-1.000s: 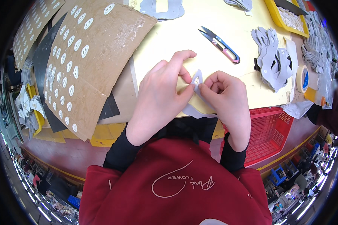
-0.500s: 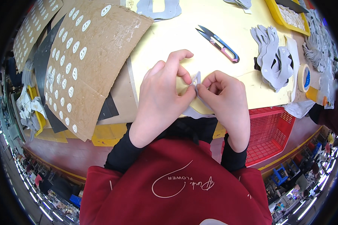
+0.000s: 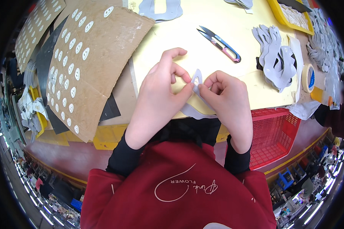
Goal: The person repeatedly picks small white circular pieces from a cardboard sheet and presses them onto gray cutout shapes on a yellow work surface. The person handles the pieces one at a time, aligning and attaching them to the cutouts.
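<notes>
A thin grey curved fabric or foam piece (image 3: 196, 111) is held over the near edge of the table, its narrow tip standing up between my hands. My left hand (image 3: 161, 91) pinches it with thumb and index finger, the other fingers raised and curled. My right hand (image 3: 230, 95) grips the same piece from the right between thumb and bent fingers. A small white oval patch (image 3: 196, 81) shows on the grey tip between the fingertips; part of it is hidden. Beyond the hands lie thread snips (image 3: 220, 44) with dark blades and a blue and pink handle.
A brown cardboard sheet (image 3: 99, 45) carrying rows of white oval patches leans at the left. On the right are stacked grey pieces (image 3: 274, 61), a tape roll (image 3: 305, 78) and a yellow tray (image 3: 309, 26) of white bits. A red basket (image 3: 273, 139) stands below the table edge.
Both hands have shifted slightly left with the grey piece. Its tip and the white patch show more openly now, and the left fingers have drawn back a little.
</notes>
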The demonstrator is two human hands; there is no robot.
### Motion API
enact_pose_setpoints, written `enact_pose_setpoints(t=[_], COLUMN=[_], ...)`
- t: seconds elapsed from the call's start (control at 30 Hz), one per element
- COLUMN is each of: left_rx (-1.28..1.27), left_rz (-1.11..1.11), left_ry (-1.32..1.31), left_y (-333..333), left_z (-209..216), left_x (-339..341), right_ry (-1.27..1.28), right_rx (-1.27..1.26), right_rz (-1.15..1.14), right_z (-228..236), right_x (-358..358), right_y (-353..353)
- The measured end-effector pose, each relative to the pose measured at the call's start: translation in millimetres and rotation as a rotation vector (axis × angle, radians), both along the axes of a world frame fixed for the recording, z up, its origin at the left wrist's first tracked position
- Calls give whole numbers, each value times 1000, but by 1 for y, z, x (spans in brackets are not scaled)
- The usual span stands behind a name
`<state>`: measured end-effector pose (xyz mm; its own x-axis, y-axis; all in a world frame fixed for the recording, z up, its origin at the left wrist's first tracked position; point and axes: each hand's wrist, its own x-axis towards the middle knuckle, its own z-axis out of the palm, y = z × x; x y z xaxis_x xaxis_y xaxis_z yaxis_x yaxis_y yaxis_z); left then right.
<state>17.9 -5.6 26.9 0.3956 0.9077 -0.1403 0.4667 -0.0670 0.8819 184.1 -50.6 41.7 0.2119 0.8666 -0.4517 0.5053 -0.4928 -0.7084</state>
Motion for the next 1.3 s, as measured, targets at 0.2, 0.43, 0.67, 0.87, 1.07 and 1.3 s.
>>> enact_pose_setpoints(t=[0.2, 0.43, 0.67, 0.87, 1.07, 1.3], left_rx=[42, 79, 72, 51, 118, 24], left_rz=[-1, 6, 20, 55, 88, 48], left_ry=[35, 86, 93, 107, 90, 9], left_y=[1, 0, 0, 1, -1, 3], left_z=[0, 1, 0, 3, -6, -4], left_x=[2, 5, 6, 11, 14, 6], right_ry=[-2, 8, 9, -1, -5, -34], right_rx=[14, 17, 29, 75, 155, 276], right_rz=[3, 4, 6, 12, -1, 3], right_z=[-1, 0, -2, -5, -10, -15], right_x=[0, 1, 1, 2, 0, -3], right_y=[0, 0, -1, -6, -10, -16])
